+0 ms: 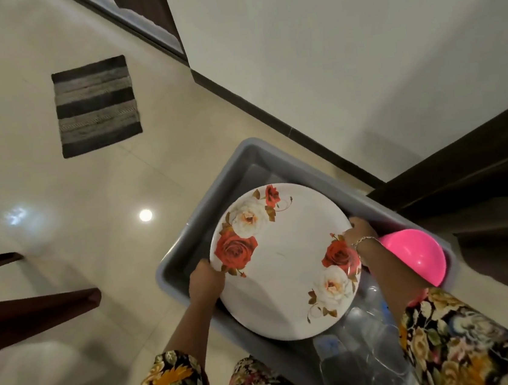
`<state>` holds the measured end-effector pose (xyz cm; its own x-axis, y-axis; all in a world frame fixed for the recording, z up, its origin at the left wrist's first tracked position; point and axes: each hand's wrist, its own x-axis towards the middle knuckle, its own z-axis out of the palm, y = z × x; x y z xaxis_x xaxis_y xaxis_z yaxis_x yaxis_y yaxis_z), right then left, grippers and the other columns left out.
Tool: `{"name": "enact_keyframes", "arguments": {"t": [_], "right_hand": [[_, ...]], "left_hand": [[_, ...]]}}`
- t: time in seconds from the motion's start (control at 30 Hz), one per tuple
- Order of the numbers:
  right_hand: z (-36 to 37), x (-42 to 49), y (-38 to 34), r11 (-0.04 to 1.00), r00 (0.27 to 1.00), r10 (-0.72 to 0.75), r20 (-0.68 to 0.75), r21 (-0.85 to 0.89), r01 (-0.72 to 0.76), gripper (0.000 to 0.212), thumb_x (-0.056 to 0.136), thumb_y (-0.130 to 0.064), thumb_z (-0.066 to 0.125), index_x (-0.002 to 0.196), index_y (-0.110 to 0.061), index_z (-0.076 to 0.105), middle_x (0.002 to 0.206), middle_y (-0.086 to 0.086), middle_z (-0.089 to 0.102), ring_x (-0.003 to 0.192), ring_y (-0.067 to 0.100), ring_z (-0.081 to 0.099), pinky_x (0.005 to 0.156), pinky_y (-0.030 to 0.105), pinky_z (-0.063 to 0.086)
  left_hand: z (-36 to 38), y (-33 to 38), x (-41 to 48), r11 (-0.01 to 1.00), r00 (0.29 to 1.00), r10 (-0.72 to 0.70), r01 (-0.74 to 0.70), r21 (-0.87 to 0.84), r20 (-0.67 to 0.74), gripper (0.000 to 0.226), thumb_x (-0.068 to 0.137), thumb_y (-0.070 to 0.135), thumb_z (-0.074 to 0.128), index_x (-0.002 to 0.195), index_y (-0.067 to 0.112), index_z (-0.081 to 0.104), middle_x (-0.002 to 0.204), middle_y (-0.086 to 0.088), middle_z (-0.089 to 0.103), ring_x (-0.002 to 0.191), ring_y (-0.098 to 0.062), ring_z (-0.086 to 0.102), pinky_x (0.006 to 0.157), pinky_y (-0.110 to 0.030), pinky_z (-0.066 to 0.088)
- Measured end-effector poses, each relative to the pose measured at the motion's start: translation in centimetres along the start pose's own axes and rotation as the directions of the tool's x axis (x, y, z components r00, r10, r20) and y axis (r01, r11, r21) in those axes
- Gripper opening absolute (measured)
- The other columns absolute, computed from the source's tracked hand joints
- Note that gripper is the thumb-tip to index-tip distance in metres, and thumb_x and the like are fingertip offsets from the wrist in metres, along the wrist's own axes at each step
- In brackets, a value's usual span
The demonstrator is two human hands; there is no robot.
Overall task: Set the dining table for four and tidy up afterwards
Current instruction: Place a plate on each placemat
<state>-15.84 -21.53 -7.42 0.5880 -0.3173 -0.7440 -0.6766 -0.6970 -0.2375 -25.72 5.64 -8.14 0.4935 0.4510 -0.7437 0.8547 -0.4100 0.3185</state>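
Note:
A large white plate with red and white rose prints lies over a grey plastic tub. My left hand grips the plate's left rim. My right hand grips its right rim, with a thin bracelet on the wrist. A pink bowl sits in the tub at the right, partly behind my right arm. Clear plastic bottles lie in the tub's near end, below the plate.
The tub hangs above a glossy cream tiled floor. A striped grey and black mat lies on the floor at the upper left. Dark wooden chair legs stand at the left. Dark wooden furniture stands at the right beside a white wall.

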Motion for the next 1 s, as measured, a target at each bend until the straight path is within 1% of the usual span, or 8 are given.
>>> {"name": "enact_keyframes", "arguments": {"t": [0.17,0.33,0.57,0.63,0.7,0.8,0.9,1.0], "right_hand": [[0.0,-0.9,0.0,0.998,0.995,0.005,-0.095,0.055,0.000,0.037,0.090,0.005,0.042,0.125,-0.002,0.052,0.121,0.021,0.056,0.112,0.039,0.051,0.095,0.039,0.041],[-0.8,-3.0,-0.6,0.994,0.992,-0.013,-0.125,0.104,0.026,0.037,0.091,0.005,0.039,0.126,-0.003,0.050,0.119,0.023,0.055,0.108,0.038,0.052,0.090,0.040,0.043],[-2.8,-7.4,-1.9,0.968,0.973,-0.149,-0.174,0.176,0.180,0.032,0.092,0.003,0.044,0.122,-0.001,0.053,0.118,0.019,0.058,0.109,0.036,0.053,0.090,0.039,0.043],[-3.5,-9.3,-1.8,0.938,0.952,-0.228,-0.206,0.214,0.271,0.027,0.089,0.004,0.049,0.114,0.004,0.059,0.111,0.020,0.063,0.102,0.034,0.057,0.085,0.037,0.045],[-4.3,-11.5,-1.5,0.889,0.921,-0.307,-0.241,0.271,0.368,0.019,0.084,0.005,0.056,0.100,0.009,0.065,0.091,0.020,0.066,0.083,0.028,0.057,0.074,0.034,0.047],[-5.6,-15.5,-0.8,0.815,0.873,-0.417,-0.252,0.321,0.482,0.013,0.079,0.007,0.061,0.089,0.013,0.066,0.077,0.011,0.058,0.074,0.021,0.051,0.066,0.026,0.037],[-6.9,-19.8,-0.2,0.748,0.825,-0.515,-0.234,0.347,0.566,0.015,0.077,0.007,0.064,0.091,0.011,0.067,0.081,0.010,0.059,0.077,0.021,0.053,0.070,0.028,0.040],[-7.4,-24.6,0.3,0.682,0.756,-0.625,-0.194,0.337,0.649,0.019,0.076,0.007,0.066,0.095,0.009,0.067,0.095,0.020,0.066,0.082,0.022,0.055,0.079,0.034,0.045]], "left_hand": [[-1.2,0.9,-1.8,0.995,0.991,0.096,-0.095,0.021,-0.098,0.030,0.088,0.023,0.061,0.108,0.001,0.053,0.106,-0.016,0.063,0.101,-0.035,0.059,0.080,-0.037,0.047],[-3.7,1.5,-3.7,0.988,0.978,0.148,-0.154,-0.030,-0.150,0.032,0.090,0.020,0.060,0.115,0.002,0.053,0.107,-0.016,0.063,0.102,-0.033,0.058,0.084,-0.040,0.048],[-6.8,-0.2,-8.8,0.940,0.939,0.154,-0.236,-0.247,-0.309,0.029,0.082,0.012,0.065,0.110,0.006,0.060,0.098,-0.008,0.064,0.089,-0.027,0.059,0.075,-0.035,0.048],[-7.3,-1.4,-11.0,0.910,0.926,0.102,-0.235,-0.343,-0.363,0.029,0.082,0.011,0.065,0.111,0.006,0.062,0.094,-0.008,0.063,0.088,-0.030,0.060,0.079,-0.038,0.051],[-7.5,-2.9,-13.5,0.876,0.918,0.049,-0.228,-0.424,-0.393,0.025,0.083,0.011,0.065,0.107,0.004,0.063,0.091,-0.010,0.062,0.090,-0.034,0.062,0.083,-0.045,0.053],[-7.4,-5.9,-18.0,0.796,0.910,-0.023,-0.234,-0.558,-0.415,0.010,0.083,0.011,0.066,0.091,0.005,0.064,0.084,-0.015,0.065,0.084,-0.037,0.063,0.080,-0.049,0.054],[-6.9,-9.3,-23.3,0.702,0.892,-0.068,-0.275,-0.657,-0.446,0.007,0.082,0.007,0.066,0.077,0.002,0.064,0.072,-0.015,0.063,0.072,-0.034,0.060,0.063,-0.038,0.050],[-6.0,-13.0,-28.8,0.593,0.865,-0.118,-0.333,-0.733,-0.488,0.013,0.081,0.006,0.066,0.069,0.002,0.064,0.070,-0.017,0.063,0.066,-0.031,0.058,0.057,-0.034,0.045]]}}
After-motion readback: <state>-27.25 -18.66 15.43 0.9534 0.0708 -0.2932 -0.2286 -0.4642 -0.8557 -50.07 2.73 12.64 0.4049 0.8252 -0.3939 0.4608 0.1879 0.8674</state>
